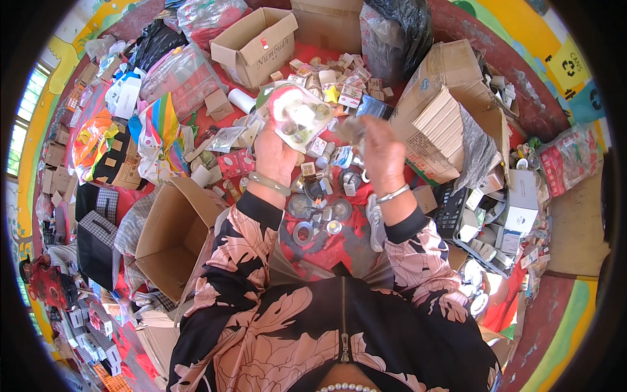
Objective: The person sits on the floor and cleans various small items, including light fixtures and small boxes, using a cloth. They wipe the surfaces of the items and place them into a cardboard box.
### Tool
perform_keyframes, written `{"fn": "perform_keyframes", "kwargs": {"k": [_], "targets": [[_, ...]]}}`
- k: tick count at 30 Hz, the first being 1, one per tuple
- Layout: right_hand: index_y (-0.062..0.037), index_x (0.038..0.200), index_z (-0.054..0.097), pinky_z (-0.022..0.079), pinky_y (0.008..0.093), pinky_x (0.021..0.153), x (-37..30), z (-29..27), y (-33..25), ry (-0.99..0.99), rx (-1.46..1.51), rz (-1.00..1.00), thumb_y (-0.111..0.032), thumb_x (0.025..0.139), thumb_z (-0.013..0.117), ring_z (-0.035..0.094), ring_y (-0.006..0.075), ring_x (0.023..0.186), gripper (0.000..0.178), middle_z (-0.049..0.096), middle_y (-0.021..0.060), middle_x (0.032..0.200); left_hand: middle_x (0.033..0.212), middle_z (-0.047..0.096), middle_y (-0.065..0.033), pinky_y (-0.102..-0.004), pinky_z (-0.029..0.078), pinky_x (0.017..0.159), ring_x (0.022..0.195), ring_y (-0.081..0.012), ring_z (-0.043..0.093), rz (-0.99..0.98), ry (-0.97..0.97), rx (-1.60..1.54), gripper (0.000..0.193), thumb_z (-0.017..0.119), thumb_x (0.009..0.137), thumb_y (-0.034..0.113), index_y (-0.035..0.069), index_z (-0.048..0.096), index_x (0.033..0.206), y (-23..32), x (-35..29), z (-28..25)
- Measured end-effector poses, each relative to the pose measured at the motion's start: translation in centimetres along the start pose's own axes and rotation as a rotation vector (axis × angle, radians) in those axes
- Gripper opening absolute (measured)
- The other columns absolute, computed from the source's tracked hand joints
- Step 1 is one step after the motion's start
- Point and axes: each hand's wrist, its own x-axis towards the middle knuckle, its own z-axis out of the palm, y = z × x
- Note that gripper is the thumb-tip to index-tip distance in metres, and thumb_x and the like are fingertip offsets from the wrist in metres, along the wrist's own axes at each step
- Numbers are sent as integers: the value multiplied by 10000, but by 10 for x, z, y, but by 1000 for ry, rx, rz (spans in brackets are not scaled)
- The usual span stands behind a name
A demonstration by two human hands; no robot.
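My left hand (pixel 277 155), with a bangle at its wrist, is closed on the lower edge of a clear plastic blister pack (pixel 316 115) with a white, pink and green card and small round pieces inside. To its right my right hand (pixel 385 155) is curled, and its fingers pinch a small greyish, see-through piece (pixel 353 130), blurred and hard to name. The two hands are apart. Below them several round clear lids or dishes (pixel 304 232) lie on a red sheet (pixel 294 256), and small boxes (pixel 351 95) are heaped beyond.
An open cardboard box (pixel 251 49) stands at the back and another (pixel 171 236) tilts at my left. A large torn carton (pixel 450 111) is at the right, behind a black crate (pixel 470 243) full of small packages. Black plastic bags (pixel 418 32) and colourful bags (pixel 163 140) crowd the edges.
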Motion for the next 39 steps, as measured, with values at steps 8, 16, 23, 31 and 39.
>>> {"fn": "perform_keyframes", "kwargs": {"k": [8, 16, 23, 31, 39], "targets": [[-32, 1233, 476, 380, 391, 963, -1, 24, -3, -154, -43, -93, -9, 873, 471, 506, 265, 1142, 361, 537, 156, 1205, 1136, 553, -115, -388, 437, 911, 1044, -240, 542, -175, -169, 12, 312, 384, 948, 204, -1, 472, 1166, -30, -13, -1], [-37, 1288, 379, 470, 426, 787, -22, 41, -16, -150, -28, -18, -4, 806, 486, 577, 367, 936, 495, 587, 222, 1010, 1151, 537, -122, -404, 424, 931, 1058, -251, 528, -42, 0, 10, 334, 314, 970, 220, 3, 450, 1186, -24, -23, 9], [-47, 1120, 538, 502, 357, 663, -42, 43, -37, -233, 131, 35, 4, 790, 558, 633, 295, 749, 334, 623, 197, 858, 1085, 544, -115, -393, 448, 877, 974, -246, 549, 75, 136, 101, 321, 307, 968, 218, -11, 471, 1122, -9, -16, 11], [-51, 912, 656, 493, 280, 747, 4, 33, -14, 56, 614, 14, -72, 823, 625, 605, 176, 868, 96, 627, 108, 1026, 1153, 520, -137, -388, 455, 883, 1023, -257, 544, 162, 25, 232, 363, 288, 980, 236, -11, 433, 1203, -30, -15, -1], [-30, 1012, 542, 459, 320, 832, -11, 48, -21, -53, 329, 238, -43, 724, 673, 572, 266, 964, 317, 560, 134, 1043, 1176, 505, -121, -362, 443, 896, 1046, -223, 523, 11, -43, 144, 364, 296, 976, 242, 19, 411, 1239, -32, -29, 18]]}}
